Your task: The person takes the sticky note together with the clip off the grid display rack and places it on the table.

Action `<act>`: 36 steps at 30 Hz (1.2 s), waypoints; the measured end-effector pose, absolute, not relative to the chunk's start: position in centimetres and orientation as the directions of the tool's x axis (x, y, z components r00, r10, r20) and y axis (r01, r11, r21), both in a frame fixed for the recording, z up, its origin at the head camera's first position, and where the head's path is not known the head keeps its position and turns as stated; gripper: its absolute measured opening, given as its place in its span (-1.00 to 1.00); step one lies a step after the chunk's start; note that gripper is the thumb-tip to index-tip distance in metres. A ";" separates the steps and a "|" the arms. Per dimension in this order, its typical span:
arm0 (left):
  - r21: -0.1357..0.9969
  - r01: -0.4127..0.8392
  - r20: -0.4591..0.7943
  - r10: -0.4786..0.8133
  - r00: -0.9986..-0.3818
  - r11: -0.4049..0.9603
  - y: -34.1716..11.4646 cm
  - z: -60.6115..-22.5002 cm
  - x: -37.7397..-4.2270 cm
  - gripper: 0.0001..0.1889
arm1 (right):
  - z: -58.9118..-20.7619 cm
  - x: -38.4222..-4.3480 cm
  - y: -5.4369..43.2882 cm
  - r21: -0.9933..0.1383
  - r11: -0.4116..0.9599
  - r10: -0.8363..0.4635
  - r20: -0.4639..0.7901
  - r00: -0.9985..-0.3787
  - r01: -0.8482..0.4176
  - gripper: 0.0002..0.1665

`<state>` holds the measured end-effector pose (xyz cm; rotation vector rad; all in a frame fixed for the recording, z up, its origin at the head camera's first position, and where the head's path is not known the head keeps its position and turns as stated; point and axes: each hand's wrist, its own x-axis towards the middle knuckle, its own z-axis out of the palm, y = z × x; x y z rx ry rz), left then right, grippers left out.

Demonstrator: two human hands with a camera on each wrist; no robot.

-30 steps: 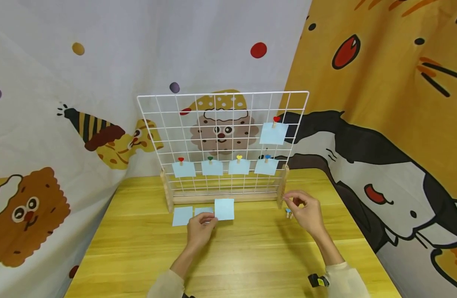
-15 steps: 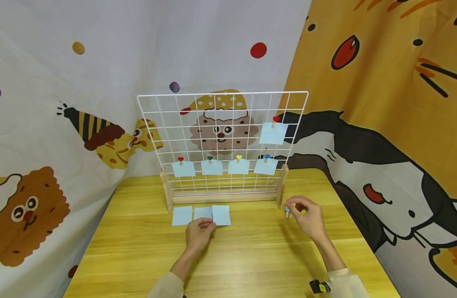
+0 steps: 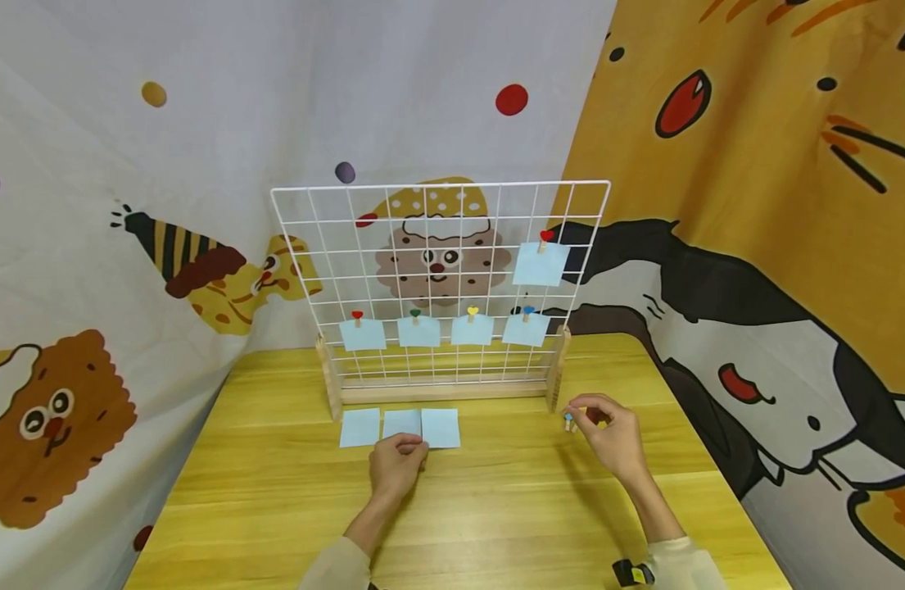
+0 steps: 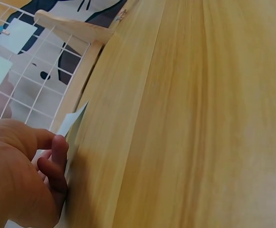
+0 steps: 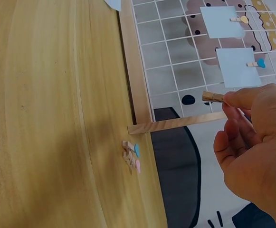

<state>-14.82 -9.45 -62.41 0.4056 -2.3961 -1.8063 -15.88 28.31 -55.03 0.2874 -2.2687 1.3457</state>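
- Head view shows the left hand (image 3: 397, 467) pinching the near left corner of a square, light blue sheet of paper (image 3: 441, 428) between thumb and finger. It likely holds just the corner so most of the sheet is uncovered.
- That sheet is in front of the white wire grid (image 3: 441, 186). In the left wrist view, a corner of paper tilts up past the fingertips.
- Next to it are a middle blue square (image 3: 402, 421), partly behind the left hand, and a left blue square (image 3: 359, 428), both on the yellow wooden table (image 3: 467, 516). I can't tell if the middle square touches the held sheet.
- The right hand (image 3: 610, 438) pinches a small, tan wooden clothespin (image 5: 213, 97) in the air. One end pokes out past the fingertips, maybe so that end is free to bite. Fingers hide the other end.
- Two more wooden pins, one with a blue heart (image 5: 137, 150) and one with a pink heart (image 5: 138, 165), lie together by the rack's right foot, seemingly for easy reach.
- Four blue squares hang low in a row, and one blue square (image 3: 541, 264) hangs higher on the right. Pins pinch their tops, which seems to stop them falling.
- A pale wooden base (image 3: 445, 394) seems to keep the grid standing.
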 end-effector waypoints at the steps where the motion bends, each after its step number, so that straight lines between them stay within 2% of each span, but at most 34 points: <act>1: 0.953 -0.143 -0.065 -0.284 -0.957 0.265 -9.4 -62.4 -14.8 -0.93 | -55.0 -15.9 28.3 -0.769 0.491 0.065 0.500 -0.863 -0.409 -0.81; 16: 0.926 -0.146 -0.030 -0.318 -0.948 0.348 -9.0 -62.1 -15.0 -0.96 | -55.7 -15.5 29.6 -0.782 0.533 0.112 0.443 -0.889 -0.323 -0.86; 23: 0.913 -0.146 -0.020 -0.314 -0.949 0.382 -9.0 -62.3 -15.0 -0.96 | -56.4 -15.4 31.1 -0.819 0.546 0.148 0.303 -0.942 -0.178 -0.95; 36: 0.920 -0.150 -0.036 -0.304 -0.952 0.362 -9.2 -62.2 -15.1 -0.96 | -57.4 -15.5 33.2 -0.822 0.563 0.197 0.041 -0.980 0.079 -0.70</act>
